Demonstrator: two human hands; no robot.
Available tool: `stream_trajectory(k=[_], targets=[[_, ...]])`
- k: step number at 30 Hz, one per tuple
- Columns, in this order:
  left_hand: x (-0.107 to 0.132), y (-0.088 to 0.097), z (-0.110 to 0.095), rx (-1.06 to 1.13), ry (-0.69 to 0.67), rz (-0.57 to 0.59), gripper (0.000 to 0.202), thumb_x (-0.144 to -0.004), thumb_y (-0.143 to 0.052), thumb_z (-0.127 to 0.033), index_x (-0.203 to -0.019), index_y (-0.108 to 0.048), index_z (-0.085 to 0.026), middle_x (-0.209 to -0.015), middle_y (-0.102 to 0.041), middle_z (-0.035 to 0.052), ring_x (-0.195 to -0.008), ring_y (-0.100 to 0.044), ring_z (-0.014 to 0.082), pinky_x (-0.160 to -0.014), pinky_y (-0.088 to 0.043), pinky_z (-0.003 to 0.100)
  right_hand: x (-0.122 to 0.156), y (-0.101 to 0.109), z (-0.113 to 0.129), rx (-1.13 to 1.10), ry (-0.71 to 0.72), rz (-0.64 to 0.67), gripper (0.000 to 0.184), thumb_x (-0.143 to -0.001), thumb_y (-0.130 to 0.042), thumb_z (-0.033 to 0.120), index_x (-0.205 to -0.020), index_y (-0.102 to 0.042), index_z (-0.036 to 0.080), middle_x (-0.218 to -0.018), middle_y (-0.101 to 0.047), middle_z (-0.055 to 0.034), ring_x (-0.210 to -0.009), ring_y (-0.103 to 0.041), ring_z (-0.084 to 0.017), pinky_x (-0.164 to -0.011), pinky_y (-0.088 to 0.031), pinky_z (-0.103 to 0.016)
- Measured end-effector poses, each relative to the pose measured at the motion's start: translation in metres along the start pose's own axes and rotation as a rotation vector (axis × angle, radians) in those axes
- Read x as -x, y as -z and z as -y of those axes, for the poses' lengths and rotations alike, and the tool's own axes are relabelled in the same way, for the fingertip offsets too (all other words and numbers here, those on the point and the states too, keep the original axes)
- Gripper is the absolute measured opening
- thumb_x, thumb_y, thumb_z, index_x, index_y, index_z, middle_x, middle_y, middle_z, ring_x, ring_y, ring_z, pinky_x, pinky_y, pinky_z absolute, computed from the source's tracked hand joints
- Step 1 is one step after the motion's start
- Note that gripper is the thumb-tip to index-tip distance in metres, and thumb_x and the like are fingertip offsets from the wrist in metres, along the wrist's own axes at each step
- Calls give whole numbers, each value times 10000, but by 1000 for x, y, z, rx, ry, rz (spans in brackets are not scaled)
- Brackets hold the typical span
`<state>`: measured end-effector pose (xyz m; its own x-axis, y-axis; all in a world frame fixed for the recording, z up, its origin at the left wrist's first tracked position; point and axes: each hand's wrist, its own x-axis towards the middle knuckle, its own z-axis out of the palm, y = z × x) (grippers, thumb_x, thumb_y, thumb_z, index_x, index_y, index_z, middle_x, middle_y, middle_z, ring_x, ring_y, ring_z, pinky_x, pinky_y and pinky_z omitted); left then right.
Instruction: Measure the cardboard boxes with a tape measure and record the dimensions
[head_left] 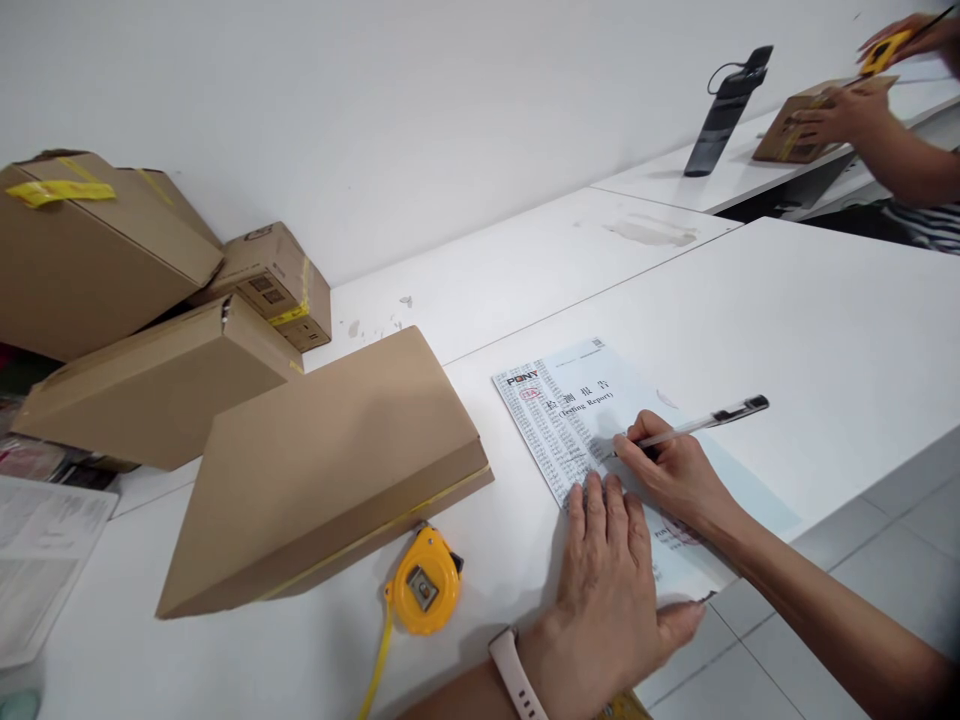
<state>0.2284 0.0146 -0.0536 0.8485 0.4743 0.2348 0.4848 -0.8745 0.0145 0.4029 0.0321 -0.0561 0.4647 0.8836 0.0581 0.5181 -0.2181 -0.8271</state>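
A light blue booklet [720, 470] titled "Testing Report" lies at an angle on the white table. My left hand [611, 570] rests flat across its lower left part, fingers stretched out, thumb near the table's front edge. In my right hand [675, 475] is a clear pen [705, 424] with a black cap on its upper end; its tip points down at the cover. Left of my hands sits a yellow tape measure [427, 585] with some tape drawn out. Behind it lies a flat brown cardboard box [337, 440].
More cardboard boxes [97, 250] are stacked at the left against the wall, with printed sheets [52, 560] in front. A dark water bottle [724, 120] stands at the back right. Beyond it, another person's hands [855, 110] hold a box and a yellow tape measure.
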Motion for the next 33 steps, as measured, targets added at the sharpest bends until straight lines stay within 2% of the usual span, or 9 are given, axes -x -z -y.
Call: stream_trajectory(k=[4,7,10,13,17,21,26,29,33], targets=[[1,-1,0,39,7,1,886,-989,-350,-691,-1482,-471,36,-1580,-439,278,-1509,-354,403,-1237,-347,503,-2,0,-4,-25,29,-65,272,-929,-576,415,-734,-467,260,-607,-488,33,-553,-418,-152,-520,-347,-297],[1,-1,1,49,3,15,887,-989,-350,-692,-1488,-464,33,-1580,-443,275,-1510,-352,402,-1229,-356,509,-4,0,-7,-36,105,-100,188,-958,-562,438,-945,-598,253,-866,-664,-41,-725,-576,-204,-614,-448,-322],[-1,0,2,64,0,47,877,-993,-342,-686,-1495,-456,24,-1592,-432,265,-1517,-339,401,-1222,-364,517,-5,-1,-10,35,227,-50,247,-978,-484,318,-1173,-629,275,-1159,-680,-86,-961,-647,-251,-772,-510,-367],[0,5,-2,65,18,57,871,-996,-352,-683,-1497,-444,24,-1602,-420,262,-1524,-326,396,-1227,-350,519,-8,-5,-15,106,306,-22,410,-949,-419,214,-1305,-608,287,-1200,-673,-96,-1071,-645,-274,-863,-514,-408],[25,15,-5,153,97,-133,613,-1000,-503,-549,-1367,-570,-63,-1471,-581,222,-1450,-447,344,-1185,-411,485,-16,-11,-24,129,292,-78,517,-924,-404,189,-1423,-531,232,-1153,-704,-117,-1062,-658,-285,-885,-512,-434],[78,26,19,302,448,-417,234,-980,-565,-360,-1129,-643,-197,-1264,-665,166,-1292,-561,325,-1125,-437,529,-20,-11,-26,122,228,-112,511,-924,-453,243,-1431,-508,210,-1107,-737,-122,-860,-673,-287,-782,-494,-435],[126,35,69,360,850,-481,598,-820,-755,-261,-1354,-515,-142,-1426,-529,265,-1378,-446,458,-1123,-299,719,-11,-3,-7,101,252,-182,454,-966,-468,307,-1386,-534,149,-999,-734,-158,-793,-631,-295,-758,-431,-430],[135,42,79,575,906,-447,626,-762,-823,-248,-1324,-560,-166,-1323,-619,193,-1305,-525,403,-1120,-358,652,3,-1,8,77,306,-290,396,-977,-455,320,-1308,-577,140,-1039,-701,-192,-939,-630,-324,-821,-418,-437],[145,66,66,1012,836,-401,379,-959,-655,-457,-1212,-635,-176,-1154,-687,83,-994,-675,235,-899,-562,463,41,-15,37,15,420,-301,302,-968,-464,396,-1056,-667,191,-1033,-694,-176,-1032,-620,-328,-851,-452,-427]])
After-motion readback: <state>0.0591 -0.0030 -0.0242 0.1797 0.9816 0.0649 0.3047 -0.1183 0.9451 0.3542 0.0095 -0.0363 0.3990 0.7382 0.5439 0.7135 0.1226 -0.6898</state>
